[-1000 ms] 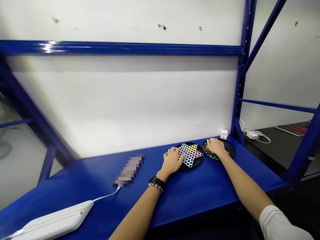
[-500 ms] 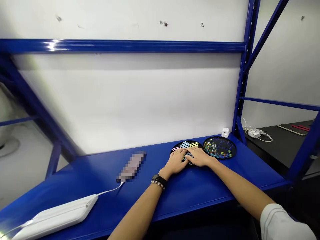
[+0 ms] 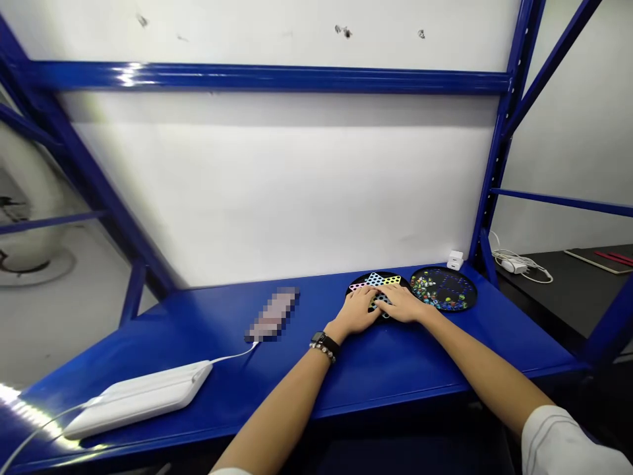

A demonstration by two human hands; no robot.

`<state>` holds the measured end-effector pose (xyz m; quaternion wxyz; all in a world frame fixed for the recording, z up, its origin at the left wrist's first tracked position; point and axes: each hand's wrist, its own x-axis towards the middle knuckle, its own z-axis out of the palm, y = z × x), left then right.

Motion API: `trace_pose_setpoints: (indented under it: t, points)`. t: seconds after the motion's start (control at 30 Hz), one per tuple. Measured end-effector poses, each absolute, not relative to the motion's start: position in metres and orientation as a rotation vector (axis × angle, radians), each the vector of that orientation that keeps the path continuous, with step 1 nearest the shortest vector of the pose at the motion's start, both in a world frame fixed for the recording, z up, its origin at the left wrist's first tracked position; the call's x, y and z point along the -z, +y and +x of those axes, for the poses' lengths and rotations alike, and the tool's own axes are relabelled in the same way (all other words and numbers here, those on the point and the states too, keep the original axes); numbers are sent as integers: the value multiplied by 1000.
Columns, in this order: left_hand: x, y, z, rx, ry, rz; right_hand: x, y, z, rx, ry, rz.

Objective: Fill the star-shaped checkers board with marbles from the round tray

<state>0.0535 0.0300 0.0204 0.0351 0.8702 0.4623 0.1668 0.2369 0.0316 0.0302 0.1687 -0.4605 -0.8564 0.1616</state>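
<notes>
A round black Chinese checkers board [image 3: 376,278] with a coloured star full of holes lies on the blue shelf. My left hand [image 3: 357,311] rests across its near left part, fingers stretched out. Over the near right part lies my right hand [image 3: 401,304], also with fingers extended, its fingertips close to those of the left. Together they cover much of the star, and what is under the palms is hidden. Just right of the board sits a black round tray [image 3: 448,284] with many coloured glass marbles, mostly along its left and near sides.
A phone-like blurred object [image 3: 275,315] lies left of the board, its white cable running to a long white power strip or block [image 3: 141,399]. White chargers [image 3: 455,260] stand behind the tray. A white wall backs the blue shelf [image 3: 395,369], with blue posts at both sides.
The camera view has turned slightly, so the whole scene sits further right and a little higher. My hands remain on the board, with only small finger shifts.
</notes>
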Motion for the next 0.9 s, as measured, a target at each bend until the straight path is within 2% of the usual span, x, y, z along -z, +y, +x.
trace_pose_setpoints:
  t: [0.2,0.47,0.73,0.9]
  points:
    - [-17,29,54,-452,1620,2587,-29,30,236,-431,-2424,-1353]
    - [-20,35,48,-445,1560,2588,-30,37,242,-359,-2395,-1390]
    - [-31,32,49,-514,1552,2522,-46,70,320,-129,-1942,-1866]
    - [-32,29,52,-532,1533,2533,-33,83,356,-294,-1807,-1997]
